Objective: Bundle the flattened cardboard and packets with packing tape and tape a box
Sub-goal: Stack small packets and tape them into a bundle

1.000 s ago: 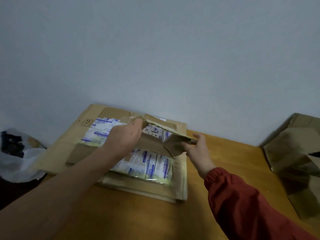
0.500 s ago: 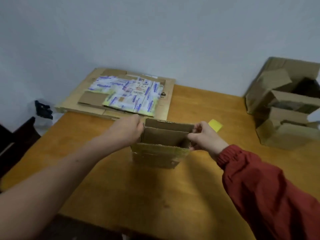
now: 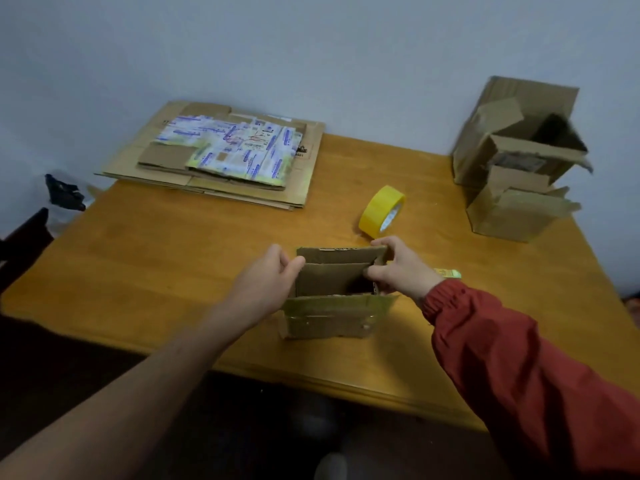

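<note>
A small brown cardboard box (image 3: pixel 332 317) stands on the wooden table (image 3: pixel 173 265) near its front edge, its top flaps partly folded in. My left hand (image 3: pixel 266 282) grips the box's left side at the flap. My right hand (image 3: pixel 398 265) pinches the right flap and far corner. A roll of yellow packing tape (image 3: pixel 381 211) stands on edge just beyond the box. At the far left lies a stack of flattened cardboard (image 3: pixel 145 161) with printed white and blue packets (image 3: pixel 239 150) on top.
Two open cardboard boxes (image 3: pixel 519 157) stand at the far right against the wall. A small yellow-green object (image 3: pixel 448 273) lies behind my right wrist. A dark chair (image 3: pixel 20 244) and a black item (image 3: pixel 64 192) sit off the table's left edge.
I lifted the small box off the flattened stack and brought it down to the near middle of the table. My view has tilted down, and the tape roll now shows.
</note>
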